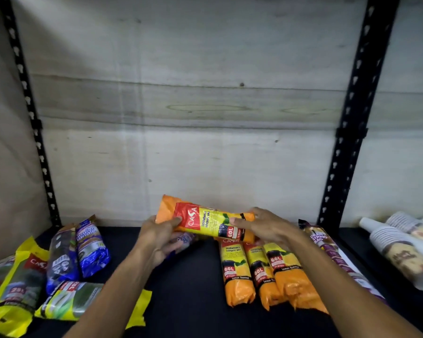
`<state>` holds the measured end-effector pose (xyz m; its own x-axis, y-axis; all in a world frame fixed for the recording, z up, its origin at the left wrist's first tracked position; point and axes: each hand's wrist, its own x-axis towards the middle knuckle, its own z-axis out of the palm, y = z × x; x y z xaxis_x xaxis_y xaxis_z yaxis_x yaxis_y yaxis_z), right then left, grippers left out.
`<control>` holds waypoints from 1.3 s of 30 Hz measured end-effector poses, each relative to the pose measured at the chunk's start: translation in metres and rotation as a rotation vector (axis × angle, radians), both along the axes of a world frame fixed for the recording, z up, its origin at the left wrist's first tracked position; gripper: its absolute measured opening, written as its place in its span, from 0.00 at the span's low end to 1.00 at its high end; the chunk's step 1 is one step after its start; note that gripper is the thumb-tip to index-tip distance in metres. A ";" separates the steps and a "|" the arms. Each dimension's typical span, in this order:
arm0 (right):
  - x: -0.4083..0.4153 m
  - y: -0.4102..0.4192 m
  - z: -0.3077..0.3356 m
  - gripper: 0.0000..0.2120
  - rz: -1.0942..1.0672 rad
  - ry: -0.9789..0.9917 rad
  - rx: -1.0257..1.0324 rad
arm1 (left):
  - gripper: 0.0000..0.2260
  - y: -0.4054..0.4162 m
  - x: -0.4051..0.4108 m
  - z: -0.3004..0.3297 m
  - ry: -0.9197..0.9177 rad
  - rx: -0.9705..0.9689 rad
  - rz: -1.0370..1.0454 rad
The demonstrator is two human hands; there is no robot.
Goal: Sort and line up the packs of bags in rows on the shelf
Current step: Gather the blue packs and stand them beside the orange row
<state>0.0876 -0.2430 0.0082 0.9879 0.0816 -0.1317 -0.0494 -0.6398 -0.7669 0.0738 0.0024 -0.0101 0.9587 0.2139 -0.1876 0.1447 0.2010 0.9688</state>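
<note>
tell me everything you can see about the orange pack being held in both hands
The orange pack is a soft, glossy plastic roll with a red and yellow label reading CASA, degradable garbage bag, 60L. It is held crosswise above the shelf, tilted slightly. The left hand grips its left part, the right hand its right end.

Held pack [205,220] above shelf [195,276] centre; three-pack row [266,272] right; loose packs [59,269] left; cups [401,250] far right.

1. Dark flat shelf [193,276] carries everything.
2. Three orange plastic packs [261,272] lie side by side, right of centre.
3. Blue packs [78,252] and yellow-edged packs [17,284] lie left.
4. Stacked paper cups [398,250] lie far right.
</note>
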 end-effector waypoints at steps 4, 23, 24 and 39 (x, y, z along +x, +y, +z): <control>-0.024 -0.005 -0.012 0.25 0.024 0.115 0.002 | 0.04 -0.024 0.023 0.009 -0.034 -0.055 -0.002; -0.089 0.031 -0.032 0.43 -0.173 0.044 -0.447 | 0.13 -0.102 0.038 -0.026 -0.003 0.209 -0.246; -0.089 0.031 -0.033 0.43 -0.177 0.036 -0.459 | 0.13 -0.106 0.038 -0.027 -0.001 0.231 -0.263; -0.083 0.037 -0.028 0.35 -0.151 -0.007 -0.733 | 0.22 -0.112 0.028 -0.030 -0.020 0.651 -0.400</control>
<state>0.0041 -0.2059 -0.0197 0.9824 -0.1613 -0.0943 -0.1740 -0.9737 -0.1470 0.1022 -0.1092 -0.0397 0.9883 -0.0888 -0.1243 0.0676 -0.4754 0.8772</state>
